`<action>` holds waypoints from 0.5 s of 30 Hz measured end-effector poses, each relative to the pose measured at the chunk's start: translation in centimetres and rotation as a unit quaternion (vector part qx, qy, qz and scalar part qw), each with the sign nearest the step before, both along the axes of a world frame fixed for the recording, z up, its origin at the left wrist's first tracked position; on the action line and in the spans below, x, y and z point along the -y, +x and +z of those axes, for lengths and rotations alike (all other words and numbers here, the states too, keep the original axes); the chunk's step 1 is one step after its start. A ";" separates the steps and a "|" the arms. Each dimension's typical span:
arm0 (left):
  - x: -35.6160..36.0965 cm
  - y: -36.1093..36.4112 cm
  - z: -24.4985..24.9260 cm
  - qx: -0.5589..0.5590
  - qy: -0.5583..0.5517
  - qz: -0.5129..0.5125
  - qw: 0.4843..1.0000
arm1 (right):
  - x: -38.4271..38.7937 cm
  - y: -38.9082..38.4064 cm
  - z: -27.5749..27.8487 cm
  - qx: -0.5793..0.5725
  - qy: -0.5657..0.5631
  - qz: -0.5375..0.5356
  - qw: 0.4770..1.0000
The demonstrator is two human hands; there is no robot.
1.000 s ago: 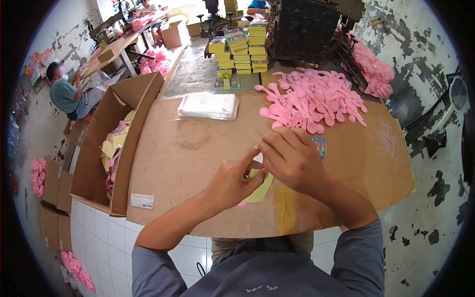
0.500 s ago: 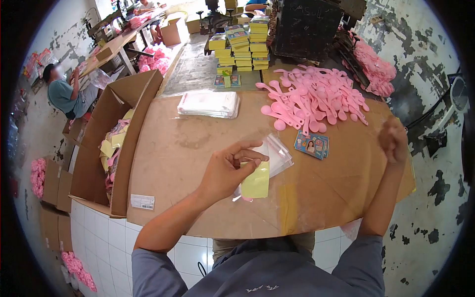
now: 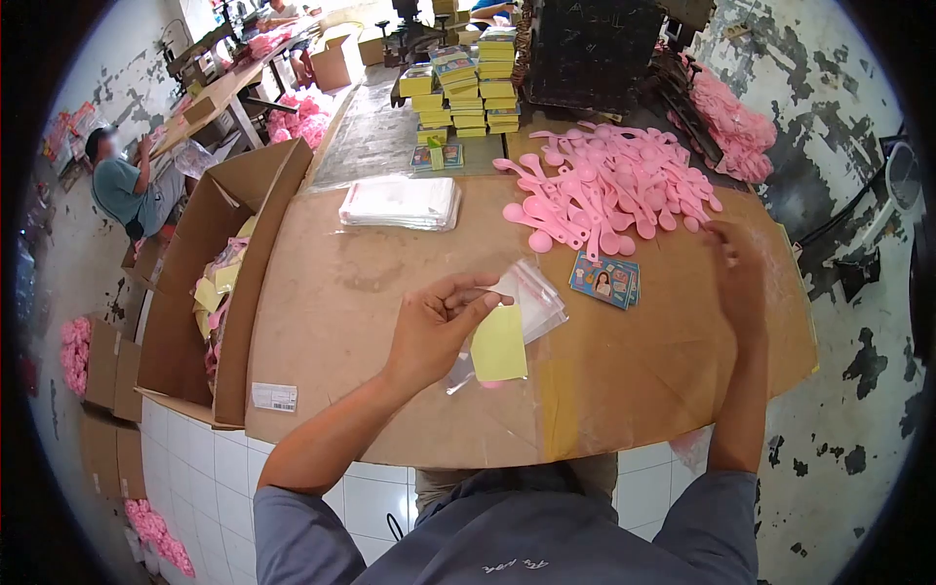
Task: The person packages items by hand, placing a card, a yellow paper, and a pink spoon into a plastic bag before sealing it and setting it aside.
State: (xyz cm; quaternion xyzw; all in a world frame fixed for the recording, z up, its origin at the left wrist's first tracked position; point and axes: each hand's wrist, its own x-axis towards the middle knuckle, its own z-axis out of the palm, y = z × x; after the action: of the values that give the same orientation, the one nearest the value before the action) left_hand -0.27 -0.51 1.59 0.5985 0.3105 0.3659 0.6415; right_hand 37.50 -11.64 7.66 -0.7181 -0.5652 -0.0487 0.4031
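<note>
The left hand (image 3: 442,329) pinches a yellow card (image 3: 499,346) over the cardboard (image 3: 361,322); the right hand (image 3: 738,273), near pink spoons (image 3: 619,185), is too blurred to tell its grip. The label (image 3: 275,397) is unreadable; the wall (image 3: 848,58) peels.

Looks like thin, matt paper in the pale yellow rectangular slip (image 3: 499,346), and like thin, glossy, see-through plastic in the clear flat bags (image 3: 542,302). Shines brightly in the white-and-clear stack of flat plastic sleeves (image 3: 400,203). Smooth, moulded plastic with a soft sheen in the pink long-handled scoops (image 3: 629,185); smooth printed card in the blue rectangular picture cards (image 3: 599,281). Dull, faintly scuffed cardboard across the brown tabletop sheet (image 3: 331,331), with a smoother, shinier band in the yellowish strip of tape (image 3: 560,409). Matt cardboard too in the long brown open box (image 3: 270,219). Soft, matt cloth in the dark grey short-sleeved shirt (image 3: 487,531). Smooth tile on the white floor (image 3: 366,517); rough, flaking paint on the patchy white wall (image 3: 829,302).
</note>
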 end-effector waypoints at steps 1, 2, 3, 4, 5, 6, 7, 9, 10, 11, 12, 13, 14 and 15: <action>0.1 0.1 0.0 0.007 -0.001 0.000 1.000 | -0.6 -2.5 -0.2 -0.041 -0.023 0.080 0.996; 0.3 0.2 -0.1 0.014 -0.001 0.001 1.000 | -0.9 -4.9 -0.5 -0.081 -0.045 0.159 0.983; 0.4 0.3 -0.2 0.022 -0.001 0.000 1.000 | -1.2 -7.4 -0.4 -0.068 -0.084 0.207 0.972; 0.6 0.4 -0.3 0.030 0.001 -0.001 1.000 | -1.6 -9.6 -0.3 -0.054 -0.121 0.255 0.958; 0.7 0.5 -0.4 0.038 0.003 -0.001 0.999 | -2.2 -11.4 -0.9 -0.108 -0.140 0.307 0.935; 0.7 0.6 -0.6 0.043 0.009 -0.004 0.999 | -2.9 -12.7 -1.8 -0.160 -0.158 0.358 0.906; 0.7 0.6 -0.9 0.048 0.015 -0.008 0.999 | -3.5 -13.8 -2.5 -0.214 -0.173 0.374 0.886; 0.6 0.6 -1.1 0.055 0.019 -0.014 0.998 | -4.3 -14.9 -3.9 -0.317 -0.201 0.403 0.835; 0.5 0.5 -1.1 0.056 0.018 -0.017 0.998 | -4.6 -15.0 -4.2 -0.346 -0.201 0.403 0.823; 0.3 0.4 -1.1 0.057 0.016 -0.018 0.998 | -4.9 -15.0 -4.5 -0.375 -0.201 0.404 0.810; 0.2 0.3 -1.0 0.063 0.004 -0.028 0.998 | -5.2 -15.0 -4.7 -0.403 -0.202 0.406 0.795; 0.1 0.2 -0.7 0.069 -0.009 -0.037 0.997 | -5.4 -14.8 -4.9 -0.409 -0.203 0.396 0.796; 0.0 0.3 -0.6 0.075 -0.023 -0.048 0.996 | -5.5 -14.5 -5.0 -0.416 -0.204 0.386 0.798; -0.1 0.2 -0.8 0.044 -0.008 -0.047 0.998 | -5.5 -14.2 -5.1 -0.423 -0.205 0.373 0.800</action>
State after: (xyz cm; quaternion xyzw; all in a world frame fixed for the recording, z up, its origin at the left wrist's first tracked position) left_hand -0.10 -0.42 0.78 0.5903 0.2566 0.3588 0.6760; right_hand 23.30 -6.10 2.52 -0.4663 -0.5595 0.5313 0.4327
